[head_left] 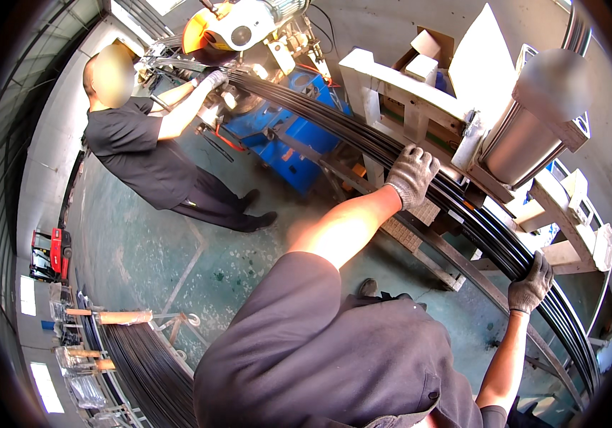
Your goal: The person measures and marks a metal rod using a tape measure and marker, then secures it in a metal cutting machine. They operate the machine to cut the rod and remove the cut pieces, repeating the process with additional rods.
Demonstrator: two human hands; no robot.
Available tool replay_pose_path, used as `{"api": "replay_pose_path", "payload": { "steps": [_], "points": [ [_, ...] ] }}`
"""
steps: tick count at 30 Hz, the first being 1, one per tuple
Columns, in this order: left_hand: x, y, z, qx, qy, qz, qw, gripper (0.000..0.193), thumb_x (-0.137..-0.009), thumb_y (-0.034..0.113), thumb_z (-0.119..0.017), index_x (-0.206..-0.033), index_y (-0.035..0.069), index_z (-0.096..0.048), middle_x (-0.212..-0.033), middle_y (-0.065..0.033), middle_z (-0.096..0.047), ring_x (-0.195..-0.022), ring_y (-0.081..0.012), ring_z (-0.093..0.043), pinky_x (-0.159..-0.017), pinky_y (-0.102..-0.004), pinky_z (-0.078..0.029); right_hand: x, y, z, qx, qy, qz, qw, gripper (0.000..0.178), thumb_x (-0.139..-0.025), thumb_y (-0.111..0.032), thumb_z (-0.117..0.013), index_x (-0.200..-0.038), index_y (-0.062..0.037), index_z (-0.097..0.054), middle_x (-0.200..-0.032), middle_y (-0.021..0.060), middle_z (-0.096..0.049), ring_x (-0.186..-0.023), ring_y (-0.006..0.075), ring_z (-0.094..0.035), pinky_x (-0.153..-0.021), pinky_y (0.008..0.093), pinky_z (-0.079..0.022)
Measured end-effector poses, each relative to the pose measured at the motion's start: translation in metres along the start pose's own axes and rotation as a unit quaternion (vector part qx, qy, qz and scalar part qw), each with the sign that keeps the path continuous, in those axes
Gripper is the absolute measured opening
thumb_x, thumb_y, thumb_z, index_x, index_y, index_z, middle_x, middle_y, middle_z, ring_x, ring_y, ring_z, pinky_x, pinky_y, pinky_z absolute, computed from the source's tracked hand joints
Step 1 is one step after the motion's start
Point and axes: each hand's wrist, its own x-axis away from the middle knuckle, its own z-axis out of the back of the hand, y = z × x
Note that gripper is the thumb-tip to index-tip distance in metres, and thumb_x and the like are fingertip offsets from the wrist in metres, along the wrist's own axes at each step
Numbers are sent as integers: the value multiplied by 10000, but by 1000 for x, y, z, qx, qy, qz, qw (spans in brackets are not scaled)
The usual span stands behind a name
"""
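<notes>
A long bundle of thin black rods runs from the saw at the far left past my body to the lower right, bending with the lens. My left hand, in a grey knit glove, lies over the bundle with its fingers curled round the edge. Farther along to the right, my right hand, gloved alike, is wrapped over the same bundle. Both palms are hidden, as are the rods' undersides. At the bundle's other end, a co-worker's gloved hands are at the rods beside the saw.
The cut-off saw has an orange guard and stands over a blue base. A co-worker stands at the left. Beyond my hands are a white frame and a metal cylinder. More black rods lie on a lower-left rack.
</notes>
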Motion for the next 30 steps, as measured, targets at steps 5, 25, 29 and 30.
{"api": "replay_pose_path", "payload": {
  "steps": [5,25,29,30],
  "points": [
    [1,0,-2,3,7,1,1000,642,-933,274,-729,-1517,48,-588,-1366,-141,-665,-1374,-326,-601,-1337,-509,-322,0,0,0,0,1,1,1000,644,-850,55,-676,-1479,-81,-668,-1422,171,-719,-1392,437,-644,-1259,565,-473],
    [1,0,0,9,8,1,1000,623,-930,259,-721,-1502,46,-597,-1368,-151,-666,-1384,-325,-595,-1338,-508,-317,0,1,0,2,2,5,1000,610,-875,41,-668,-1474,-74,-668,-1411,182,-718,-1372,448,-649,-1244,578,-475],
    [1,0,-1,9,11,1,1000,622,-936,261,-719,-1507,49,-593,-1363,-148,-670,-1384,-325,-598,-1336,-507,-319,1,1,-2,3,6,6,1000,622,-870,44,-668,-1481,-76,-666,-1411,178,-719,-1374,444,-649,-1243,577,-475],
    [2,0,-1,9,13,1,1000,621,-937,262,-719,-1506,49,-592,-1362,-147,-671,-1384,-325,-598,-1336,-507,-320,1,1,-2,2,5,6,1000,622,-870,44,-668,-1481,-75,-667,-1412,178,-719,-1374,443,-649,-1244,576,-475]
  ]
}}
